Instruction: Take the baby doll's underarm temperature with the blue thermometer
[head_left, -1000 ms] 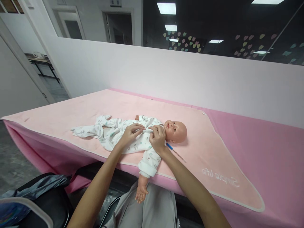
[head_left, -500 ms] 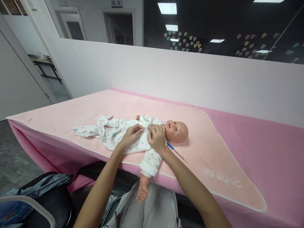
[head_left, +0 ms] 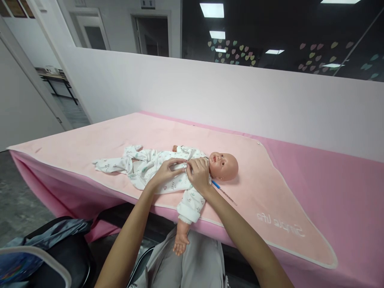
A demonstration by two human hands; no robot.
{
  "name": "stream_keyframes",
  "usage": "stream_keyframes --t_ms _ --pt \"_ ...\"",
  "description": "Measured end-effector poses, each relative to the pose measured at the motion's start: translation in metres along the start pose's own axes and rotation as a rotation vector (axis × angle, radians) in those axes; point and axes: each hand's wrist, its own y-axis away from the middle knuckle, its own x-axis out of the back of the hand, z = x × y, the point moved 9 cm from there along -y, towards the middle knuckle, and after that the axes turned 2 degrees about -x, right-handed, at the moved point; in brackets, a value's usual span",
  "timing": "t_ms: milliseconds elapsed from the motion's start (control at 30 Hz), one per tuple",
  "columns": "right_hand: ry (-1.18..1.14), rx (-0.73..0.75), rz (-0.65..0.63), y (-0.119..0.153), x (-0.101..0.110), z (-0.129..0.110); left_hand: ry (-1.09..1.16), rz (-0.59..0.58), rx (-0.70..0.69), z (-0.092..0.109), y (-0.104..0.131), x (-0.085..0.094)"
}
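Observation:
A baby doll [head_left: 225, 166] lies on its back with its head to the right, dressed in a white printed onesie [head_left: 177, 186]. My left hand [head_left: 168, 171] rests on the doll's chest, thumb and fingers stretched out with a gap between them. Right beside it, near the neckline, my right hand [head_left: 198, 173] has its fingers bent and pressed together on the cloth of the onesie. The fingertips of both hands meet at the onesie's front; exactly what lies under them is hidden. One doll arm [head_left: 181, 238] hangs over the table's near edge.
A thin rod with a blue end [head_left: 216, 185] lies by the doll's shoulder, under my right forearm. The peach mat [head_left: 270, 192] covers a pink tablecloth [head_left: 345, 192]. Behind stands a white wall [head_left: 210, 96] with a window. A dark chair [head_left: 69, 252] with cloth stands at the lower left.
My left hand's fingers have gone from a pinch on the onesie to stretched out, reaching slightly right toward my right hand. My right hand and the doll are almost still.

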Motion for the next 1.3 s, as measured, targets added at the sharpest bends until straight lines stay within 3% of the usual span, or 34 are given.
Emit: stream_keyframes --t_ms 267,667,967,1100,1200,1300 --pt "0.002 0.012 0.013 -0.001 0.002 -0.002 0.006 0.009 0.004 0.001 0.000 0.003" --pt "-0.017 0.078 -0.008 0.001 0.000 -0.007 0.150 0.080 0.125 -0.012 0.001 0.005" --pt "-0.064 0.111 0.063 0.002 0.007 -0.009 -0.179 0.181 -0.016 0.000 0.003 0.008" --pt "-0.065 0.063 0.070 0.002 0.008 -0.004 -0.394 0.315 -0.130 0.012 0.020 0.024" --pt "-0.070 0.053 0.085 0.002 0.009 -0.004 -0.493 0.392 -0.078 0.000 0.038 0.046" --pt "-0.080 0.048 0.094 0.002 0.011 -0.004 -0.388 0.346 -0.042 -0.016 0.047 0.057"
